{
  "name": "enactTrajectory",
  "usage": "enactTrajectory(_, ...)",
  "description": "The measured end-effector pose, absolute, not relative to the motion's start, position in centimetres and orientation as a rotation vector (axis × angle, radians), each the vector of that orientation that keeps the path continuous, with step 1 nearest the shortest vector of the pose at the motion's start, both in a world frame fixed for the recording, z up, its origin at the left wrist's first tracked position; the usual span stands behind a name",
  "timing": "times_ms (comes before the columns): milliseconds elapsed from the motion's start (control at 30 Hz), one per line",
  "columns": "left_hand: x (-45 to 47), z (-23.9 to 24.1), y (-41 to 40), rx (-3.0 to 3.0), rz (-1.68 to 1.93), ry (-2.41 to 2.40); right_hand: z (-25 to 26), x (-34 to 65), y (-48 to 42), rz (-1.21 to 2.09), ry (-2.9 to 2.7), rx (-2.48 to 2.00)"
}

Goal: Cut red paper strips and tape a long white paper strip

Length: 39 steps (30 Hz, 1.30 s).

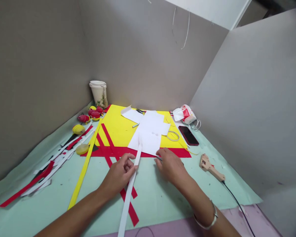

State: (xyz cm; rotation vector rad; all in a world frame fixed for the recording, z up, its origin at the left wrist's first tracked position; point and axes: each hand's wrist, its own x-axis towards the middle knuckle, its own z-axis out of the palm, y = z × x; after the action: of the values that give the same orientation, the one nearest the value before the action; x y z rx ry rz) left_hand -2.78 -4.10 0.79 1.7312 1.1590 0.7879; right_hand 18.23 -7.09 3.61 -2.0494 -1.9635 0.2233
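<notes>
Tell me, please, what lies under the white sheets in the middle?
The white sheets rest on a yellow sheet, their near edge over a red sheet. Anything else beneath them is covered. The left hand pinches a white strip.

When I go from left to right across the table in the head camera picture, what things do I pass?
Yellow paper ball → paper cup → left hand pinching the white strip → tape ring → phone → glue gun.
</notes>
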Motion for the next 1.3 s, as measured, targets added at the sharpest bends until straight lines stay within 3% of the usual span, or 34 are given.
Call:
enactTrajectory(367,-2.8,1.0,-4.1,1.712,0.82,1.156,3.5,19.3,-9.5,0.095,-2.062,-2.591)
enactTrajectory(1067,-2.7,1.1,-4.1,1.723,0.791,1.182,4.3,20.9,-8.7,-0.038,-2.139,-2.437)
enactTrajectory(1300,-2.9,0.9,-4.1,1.749,0.753,1.172,5.4,22.0,-4.3,-0.21,-2.071,-2.354)
